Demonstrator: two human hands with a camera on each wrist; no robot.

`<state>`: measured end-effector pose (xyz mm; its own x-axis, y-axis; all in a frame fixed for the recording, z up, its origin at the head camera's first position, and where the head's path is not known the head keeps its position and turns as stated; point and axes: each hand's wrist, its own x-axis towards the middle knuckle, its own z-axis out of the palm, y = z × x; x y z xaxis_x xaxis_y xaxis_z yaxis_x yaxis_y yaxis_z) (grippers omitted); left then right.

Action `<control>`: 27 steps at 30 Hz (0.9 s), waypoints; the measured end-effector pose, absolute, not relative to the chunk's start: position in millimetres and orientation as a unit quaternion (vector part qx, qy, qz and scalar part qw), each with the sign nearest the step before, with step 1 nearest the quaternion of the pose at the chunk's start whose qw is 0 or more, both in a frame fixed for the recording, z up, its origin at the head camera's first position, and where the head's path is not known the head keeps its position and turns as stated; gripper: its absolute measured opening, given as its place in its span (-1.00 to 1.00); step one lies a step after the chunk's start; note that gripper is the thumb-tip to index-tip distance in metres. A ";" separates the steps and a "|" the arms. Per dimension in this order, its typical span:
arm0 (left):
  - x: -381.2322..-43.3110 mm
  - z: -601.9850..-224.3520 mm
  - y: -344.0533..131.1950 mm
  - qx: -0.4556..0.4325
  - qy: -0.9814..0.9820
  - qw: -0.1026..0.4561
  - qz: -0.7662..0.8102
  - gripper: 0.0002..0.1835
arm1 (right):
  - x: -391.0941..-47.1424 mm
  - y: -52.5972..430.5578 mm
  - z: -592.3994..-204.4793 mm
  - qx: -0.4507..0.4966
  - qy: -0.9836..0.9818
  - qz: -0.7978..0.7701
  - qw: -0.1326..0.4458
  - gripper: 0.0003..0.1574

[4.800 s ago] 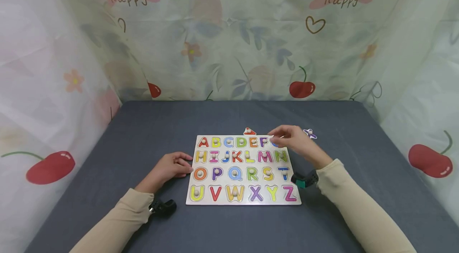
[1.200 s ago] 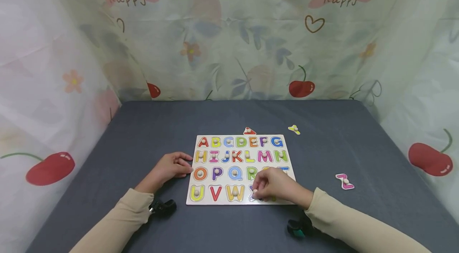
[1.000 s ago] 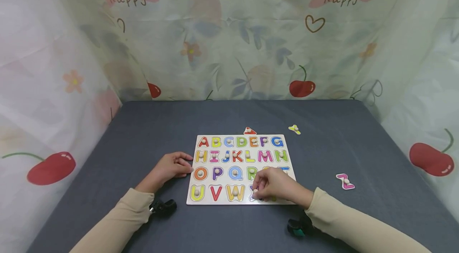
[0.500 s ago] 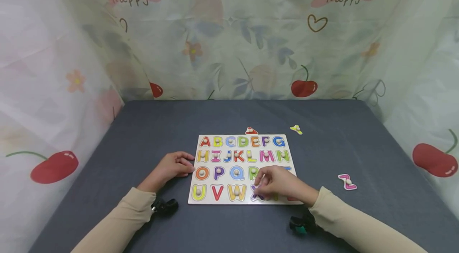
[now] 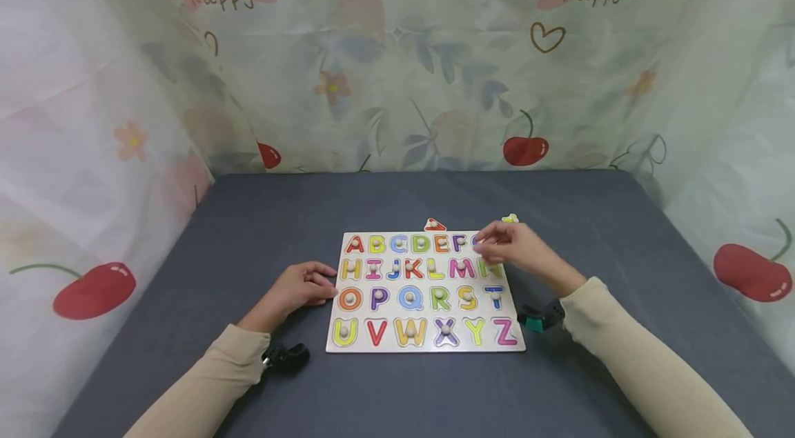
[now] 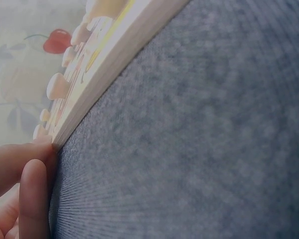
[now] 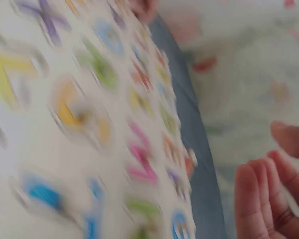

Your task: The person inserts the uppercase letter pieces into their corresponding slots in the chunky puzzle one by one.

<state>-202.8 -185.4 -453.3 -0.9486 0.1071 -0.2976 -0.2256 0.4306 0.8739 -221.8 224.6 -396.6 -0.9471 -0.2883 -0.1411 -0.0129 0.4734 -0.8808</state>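
A white alphabet puzzle board [image 5: 428, 345] lies on the table, most of its letters fitted with small round knobs. The purple X piece [image 5: 446, 333] sits in its slot in the bottom row. My left hand [image 5: 292, 296] rests on the table with its fingertips against the board's left edge; the left wrist view shows a finger [image 6: 34, 184] right at that edge. Over the board's top right corner is my right hand [image 5: 518, 248], covering the G. It holds nothing, and its fingers [image 7: 249, 194] stand apart from the thumb in the right wrist view.
A red V-shaped piece [image 5: 435, 225] lies just behind the board's top edge. Beyond my right hand a yellow Y piece [image 5: 511, 218] shows partly. My right sleeve [image 5: 633, 334] hides the pink Z piece's spot. A patterned curtain [image 5: 397, 79] stands behind the dark table [image 5: 279, 203].
My right hand has let go of the X piece in its slot and moved up and right, from the bottom row to the top right corner. My left hand stays put.
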 end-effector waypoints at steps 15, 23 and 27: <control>-203.6 -455.6 -187.5 -0.026 0.822 0.160 0.545 -0.53 | -295.9 294.2 -429.7 0.017 0.888 -0.458 0.042 -0.39; -204.3 -456.1 -187.1 -0.022 0.822 0.159 0.546 -0.53 | -302.1 303.5 -438.0 0.022 0.915 -0.396 0.080 -0.49; -203.0 -454.3 -187.3 -0.023 0.823 0.159 0.545 -0.53 | -302.1 303.7 -436.9 0.017 0.917 -0.390 0.087 -0.54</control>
<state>-203.0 -187.3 -454.3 -0.9483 0.1350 -0.2873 -0.2119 0.4046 0.8896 -302.1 303.7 -436.9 -0.9841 -0.0362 -0.1740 0.1002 0.6956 -0.7114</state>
